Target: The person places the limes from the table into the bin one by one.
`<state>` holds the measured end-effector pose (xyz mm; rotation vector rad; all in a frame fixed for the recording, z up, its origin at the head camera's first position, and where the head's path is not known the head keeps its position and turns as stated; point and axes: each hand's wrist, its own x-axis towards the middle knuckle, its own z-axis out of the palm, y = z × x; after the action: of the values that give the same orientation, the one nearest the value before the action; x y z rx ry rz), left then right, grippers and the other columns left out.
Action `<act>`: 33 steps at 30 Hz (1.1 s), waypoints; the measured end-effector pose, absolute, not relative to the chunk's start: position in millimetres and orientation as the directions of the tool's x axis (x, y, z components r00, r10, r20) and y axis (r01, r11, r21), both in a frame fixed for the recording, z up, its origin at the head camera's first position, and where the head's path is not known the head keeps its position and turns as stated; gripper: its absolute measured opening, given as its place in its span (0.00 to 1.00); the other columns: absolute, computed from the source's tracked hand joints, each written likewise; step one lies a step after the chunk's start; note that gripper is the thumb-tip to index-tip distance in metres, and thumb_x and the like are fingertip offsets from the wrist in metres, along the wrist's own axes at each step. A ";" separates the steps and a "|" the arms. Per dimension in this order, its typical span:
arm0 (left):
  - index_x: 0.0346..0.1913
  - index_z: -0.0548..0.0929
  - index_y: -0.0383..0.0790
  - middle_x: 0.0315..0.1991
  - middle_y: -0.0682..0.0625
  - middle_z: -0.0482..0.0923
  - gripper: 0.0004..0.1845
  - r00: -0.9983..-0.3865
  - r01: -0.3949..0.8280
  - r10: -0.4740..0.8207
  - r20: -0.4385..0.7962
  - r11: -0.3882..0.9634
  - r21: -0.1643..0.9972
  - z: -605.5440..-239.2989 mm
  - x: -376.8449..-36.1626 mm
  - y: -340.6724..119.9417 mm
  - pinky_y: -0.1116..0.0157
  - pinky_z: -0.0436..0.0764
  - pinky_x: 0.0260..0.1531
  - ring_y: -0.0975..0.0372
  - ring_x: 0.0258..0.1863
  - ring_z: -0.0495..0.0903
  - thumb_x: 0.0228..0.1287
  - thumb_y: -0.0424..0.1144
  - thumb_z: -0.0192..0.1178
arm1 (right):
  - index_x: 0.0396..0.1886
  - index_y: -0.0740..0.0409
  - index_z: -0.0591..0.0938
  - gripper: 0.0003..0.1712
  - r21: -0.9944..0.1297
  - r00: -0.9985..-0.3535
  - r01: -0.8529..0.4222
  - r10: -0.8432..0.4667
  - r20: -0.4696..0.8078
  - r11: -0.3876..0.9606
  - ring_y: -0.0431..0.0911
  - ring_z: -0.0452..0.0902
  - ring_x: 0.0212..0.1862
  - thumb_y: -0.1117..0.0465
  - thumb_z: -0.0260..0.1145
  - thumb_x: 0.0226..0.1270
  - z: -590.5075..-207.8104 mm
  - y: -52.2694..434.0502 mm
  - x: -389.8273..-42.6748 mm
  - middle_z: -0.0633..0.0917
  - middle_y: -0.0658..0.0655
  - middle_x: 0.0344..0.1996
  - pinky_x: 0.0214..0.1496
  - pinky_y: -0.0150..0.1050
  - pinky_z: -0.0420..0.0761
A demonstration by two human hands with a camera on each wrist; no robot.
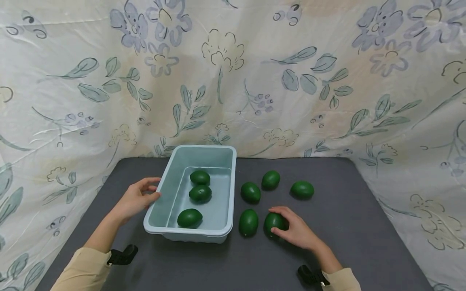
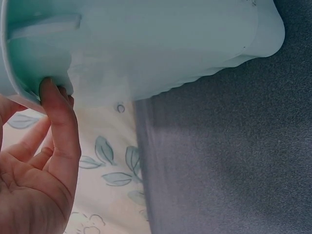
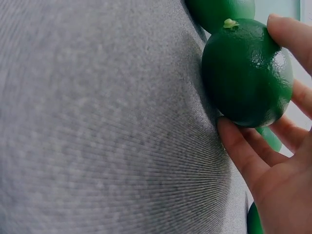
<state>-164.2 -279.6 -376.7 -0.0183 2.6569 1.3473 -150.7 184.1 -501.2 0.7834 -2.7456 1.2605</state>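
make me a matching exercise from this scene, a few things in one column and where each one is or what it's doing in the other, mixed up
Column A
1. left hand
2. right hand
3. pale blue tub
4. lime at the far right

Column B
a. lies alone on the dark mat, untouched
b. fingers curled round a lime
c. has three limes inside
d. holds the tub's left rim

Pairs: 1-d, 2-b, 3-c, 4-a
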 end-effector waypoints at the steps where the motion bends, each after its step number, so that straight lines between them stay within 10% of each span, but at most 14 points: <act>1: 0.66 0.61 0.37 0.51 0.35 0.70 0.29 -0.987 -0.083 0.062 -0.149 0.594 0.800 -376.8 -164.1 -279.8 0.61 0.80 0.29 0.55 0.39 0.78 0.63 0.36 0.56 | 0.58 0.51 0.74 0.31 -0.708 -0.875 -0.447 -0.431 0.219 0.546 0.45 0.73 0.54 0.51 0.70 0.54 -501.2 183.8 -150.7 0.73 0.48 0.55 0.49 0.40 0.75; 33: 0.66 0.61 0.38 0.51 0.36 0.70 0.29 -0.986 -0.100 0.051 -0.160 0.590 0.801 -378.1 -165.6 -281.1 0.61 0.79 0.29 0.55 0.37 0.77 0.63 0.37 0.57 | 0.58 0.53 0.73 0.30 -0.728 -0.893 -0.432 -0.363 0.265 0.533 0.50 0.75 0.49 0.61 0.70 0.54 -477.0 172.2 -167.3 0.74 0.58 0.53 0.45 0.45 0.77</act>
<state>-165.6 -281.1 -378.1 -0.0406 2.6499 1.3506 -167.3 172.2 -477.0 0.6965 -2.6788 1.3068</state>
